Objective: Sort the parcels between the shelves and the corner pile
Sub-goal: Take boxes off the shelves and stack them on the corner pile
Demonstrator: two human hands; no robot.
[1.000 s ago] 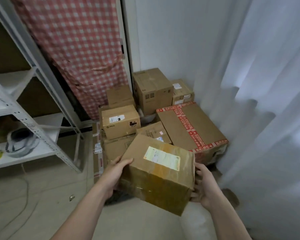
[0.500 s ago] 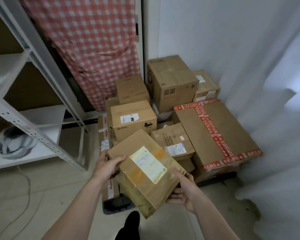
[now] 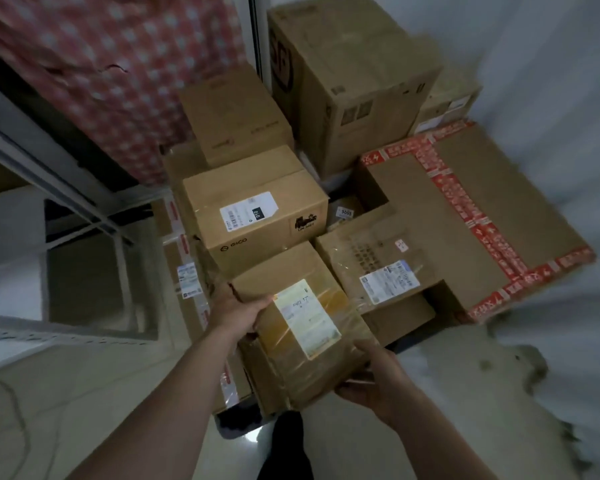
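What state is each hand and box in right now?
Held parcel, taped shut, tilted, label up.
Left hand, grips its left edge.
Right hand, grips its near right corner.
GICO box, sealed, upright, label up.
Red-taped box, sealed, lying flat.
Tall box, closed, upright.
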